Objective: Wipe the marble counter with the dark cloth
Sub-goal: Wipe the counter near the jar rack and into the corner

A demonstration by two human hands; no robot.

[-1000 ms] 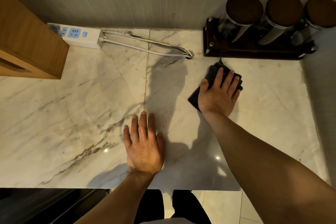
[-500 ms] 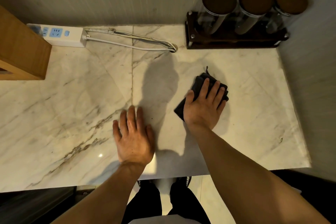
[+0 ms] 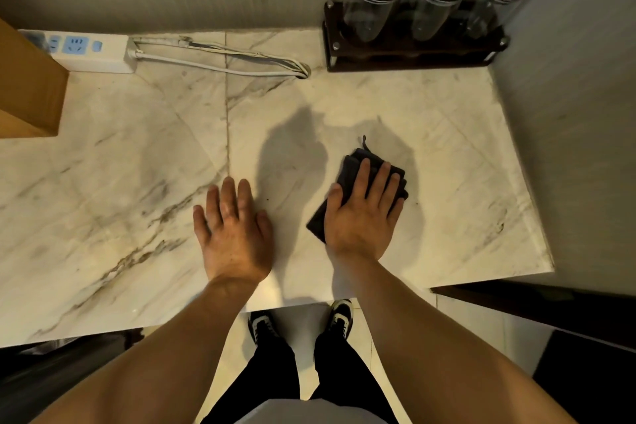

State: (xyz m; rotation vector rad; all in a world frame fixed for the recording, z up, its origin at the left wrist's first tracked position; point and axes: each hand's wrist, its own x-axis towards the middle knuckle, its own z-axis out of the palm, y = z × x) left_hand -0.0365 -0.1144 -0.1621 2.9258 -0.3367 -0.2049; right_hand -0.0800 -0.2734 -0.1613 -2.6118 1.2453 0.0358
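the dark cloth (image 3: 350, 171) lies folded under my right hand (image 3: 361, 217), palm pressed flat on it, fingers spread, not gripping. my left hand (image 3: 232, 234) rests open and flat on the marble counter (image 3: 120, 182), just beside the right. beyond my left hand sits a power strip (image 3: 86, 52); beyond my right, a jar rack (image 3: 413, 58) against the wall.

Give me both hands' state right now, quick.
Left hand: open, flat on the marble counter.
Right hand: open, flat on the dark cloth.
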